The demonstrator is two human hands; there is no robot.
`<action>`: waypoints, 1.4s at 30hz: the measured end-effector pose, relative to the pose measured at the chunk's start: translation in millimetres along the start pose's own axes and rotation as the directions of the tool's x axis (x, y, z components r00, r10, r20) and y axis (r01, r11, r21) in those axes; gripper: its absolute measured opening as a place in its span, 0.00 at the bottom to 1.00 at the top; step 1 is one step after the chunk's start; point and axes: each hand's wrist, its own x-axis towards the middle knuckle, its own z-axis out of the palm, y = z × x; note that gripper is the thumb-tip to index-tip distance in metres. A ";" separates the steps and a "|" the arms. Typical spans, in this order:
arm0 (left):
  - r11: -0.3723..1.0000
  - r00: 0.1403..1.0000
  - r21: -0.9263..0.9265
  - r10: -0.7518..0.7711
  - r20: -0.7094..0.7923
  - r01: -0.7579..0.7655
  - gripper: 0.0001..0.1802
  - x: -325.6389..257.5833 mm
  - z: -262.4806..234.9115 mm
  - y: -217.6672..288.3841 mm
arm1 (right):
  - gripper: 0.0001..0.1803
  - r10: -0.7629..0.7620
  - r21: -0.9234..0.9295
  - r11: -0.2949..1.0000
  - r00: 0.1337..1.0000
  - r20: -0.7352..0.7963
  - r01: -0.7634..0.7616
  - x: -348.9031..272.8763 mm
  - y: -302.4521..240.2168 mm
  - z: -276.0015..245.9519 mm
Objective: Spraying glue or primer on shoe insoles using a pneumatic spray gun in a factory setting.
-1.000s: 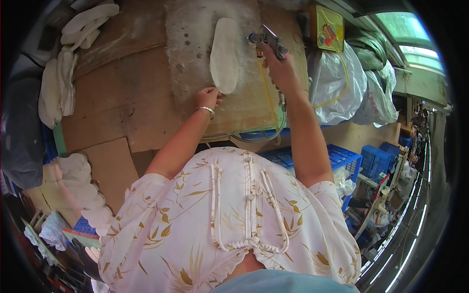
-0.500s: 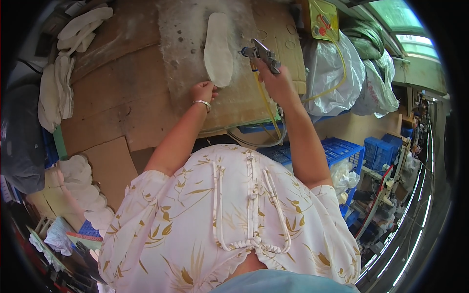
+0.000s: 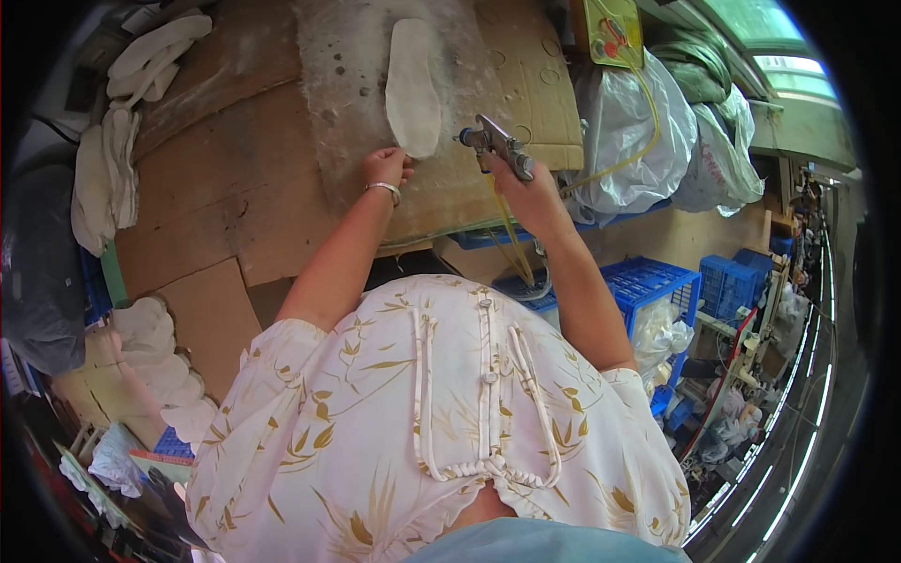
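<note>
A cream, shoe-shaped insole (image 3: 413, 89) lies flat on a stained, whitish patch of the cardboard-covered work surface (image 3: 206, 188). My left hand (image 3: 385, 167), with a bracelet at the wrist, is closed in a pinch at the insole's near, narrow end. To the right of the insole, my right hand (image 3: 532, 195) grips a metal spray gun (image 3: 497, 145) by its handle. Its nozzle points left towards the insole. A yellowish hose hangs from the gun, below my right hand. The fingertips of my left hand partly cover the insole's edge.
Stacked cream insoles lie at the far left (image 3: 105, 178) and lower left (image 3: 155, 342). Plastic bags (image 3: 629, 141) and a yellow tray (image 3: 610, 33) stand to the right. Blue crates (image 3: 657, 286) sit below, and another yellow hose (image 3: 648, 113) runs beside the bags.
My right hand has drawn the spray gun nearer to me, down beside the insole's near end. My left hand keeps its pinch there. The whole view has shifted slightly.
</note>
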 end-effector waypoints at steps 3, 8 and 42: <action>1.000 1.000 0.001 0.014 0.007 -0.014 0.09 1.7 -0.5 -1.3 | 0.19 0.041 -0.033 0.999 0.999 0.018 -0.041 -9.6 6.9 1.9; 1.000 1.000 -0.014 0.011 0.007 -0.011 0.09 2.0 -0.8 -2.0 | 0.19 -0.020 -0.021 1.000 0.998 0.052 0.021 -17.1 13.5 6.3; 1.000 1.000 -0.004 -0.005 0.015 0.005 0.07 4.6 -0.7 -2.8 | 0.17 -0.036 0.047 0.998 0.988 -0.149 0.044 104.5 -62.2 3.3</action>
